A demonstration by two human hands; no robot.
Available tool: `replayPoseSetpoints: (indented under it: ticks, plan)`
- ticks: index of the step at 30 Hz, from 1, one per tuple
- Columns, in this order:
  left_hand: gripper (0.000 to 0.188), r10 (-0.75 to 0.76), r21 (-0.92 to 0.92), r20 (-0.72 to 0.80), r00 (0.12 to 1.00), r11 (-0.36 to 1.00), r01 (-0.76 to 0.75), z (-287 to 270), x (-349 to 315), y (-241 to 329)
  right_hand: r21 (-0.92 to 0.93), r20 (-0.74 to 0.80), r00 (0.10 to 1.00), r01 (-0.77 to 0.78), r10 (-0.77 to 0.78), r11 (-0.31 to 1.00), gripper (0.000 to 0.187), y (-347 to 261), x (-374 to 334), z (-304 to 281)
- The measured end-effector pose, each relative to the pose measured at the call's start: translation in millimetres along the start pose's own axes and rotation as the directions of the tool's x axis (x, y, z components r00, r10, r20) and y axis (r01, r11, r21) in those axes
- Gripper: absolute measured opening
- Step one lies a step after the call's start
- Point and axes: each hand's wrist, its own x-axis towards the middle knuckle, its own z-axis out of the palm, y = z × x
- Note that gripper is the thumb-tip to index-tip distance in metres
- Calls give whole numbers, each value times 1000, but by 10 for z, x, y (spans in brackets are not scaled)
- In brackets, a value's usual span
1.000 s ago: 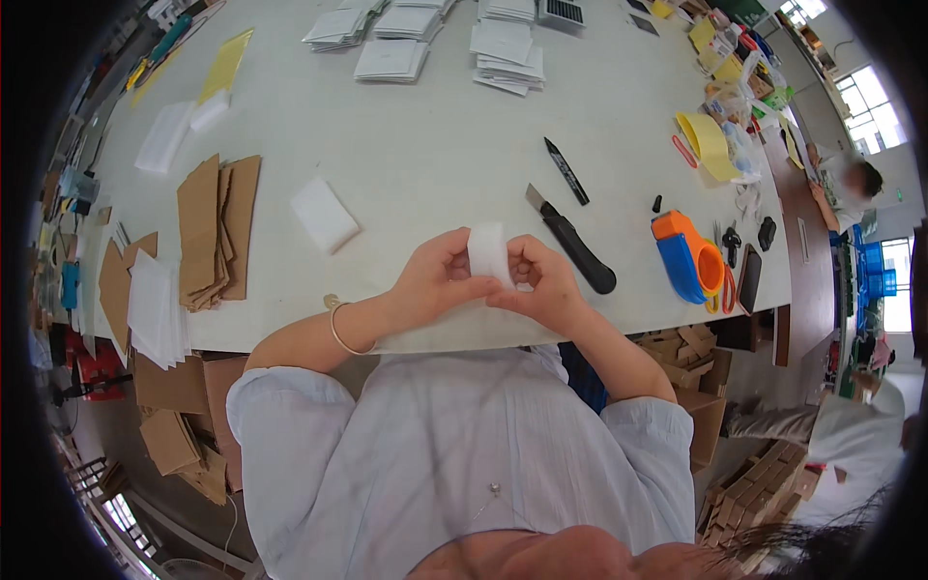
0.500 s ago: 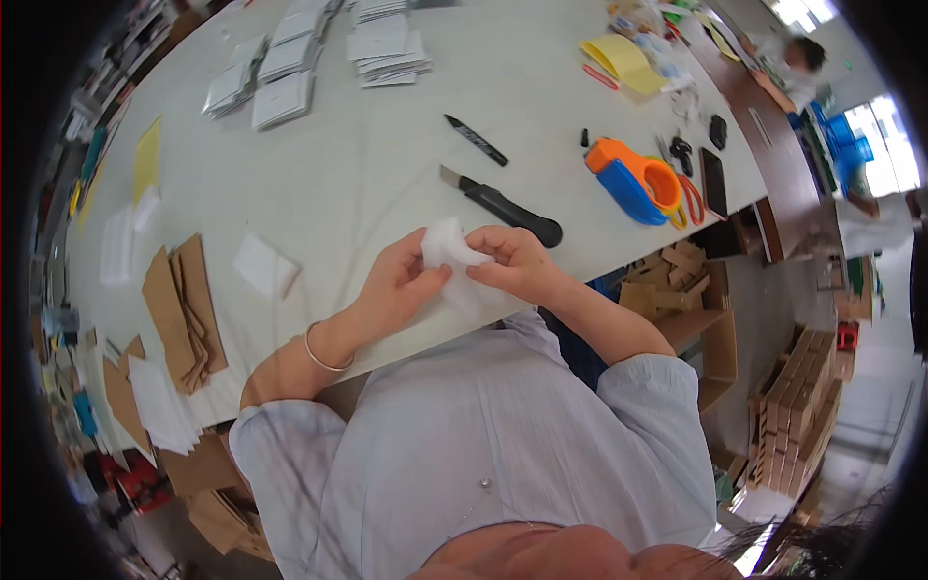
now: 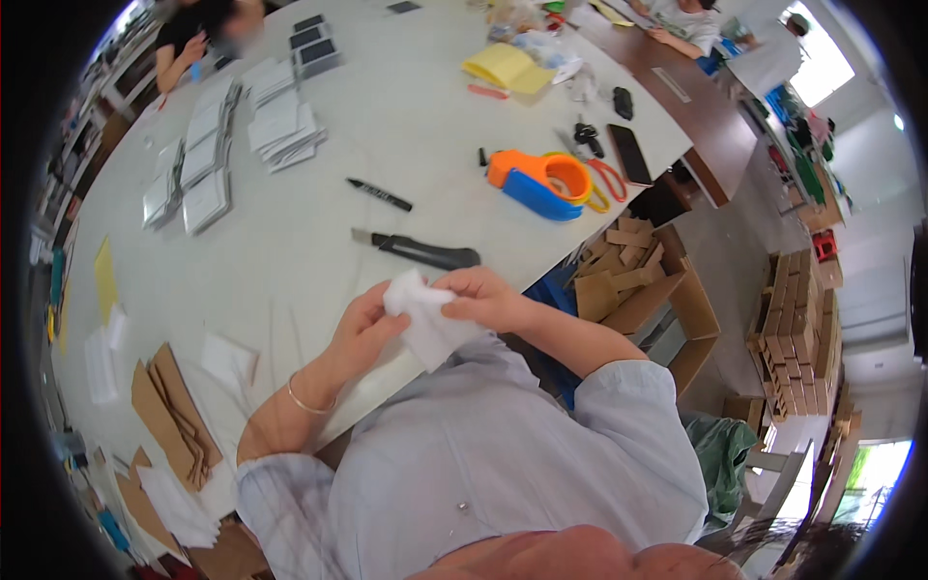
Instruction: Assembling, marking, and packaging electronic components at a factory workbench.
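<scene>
pinching lightly is probably the trick here: our left hand (image 3: 365,324) and our right hand (image 3: 480,298) are both closed, thumb against fingers, on a soft white sheet of foam-like material (image 3: 432,335), held up between them over the near edge of the smooth pale-grey table (image 3: 387,116). the top looks bunched and the lower end hangs toward our light-blue cloth shirt (image 3: 464,425); we can't tell if it touches, or if anything's inside the folds. we'd even up the grip on both sides and smooth that bunching with our thumbs, since stuff this soft likely creases or tears if we tug. lifting it clear of the table edge should help too. also, the black-handled utility knife (image 3: 425,251) lies just beyond our right hand with its metal blade out, so we'd watch our knuckles, folks.
</scene>
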Motion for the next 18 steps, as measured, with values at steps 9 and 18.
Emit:
replayPoseSetpoints:
  ticks: [9,18]
  plan:
    - [50,-107,-148,-105,989,985,91,105,218,121,239,-180,982,98,-55,966,33,-196,-460,-358]
    - [13,-191,-8,-79,978,982,191,336,480,-187,105,-834,542,345,-106,933,23,40,-1608,-1003]
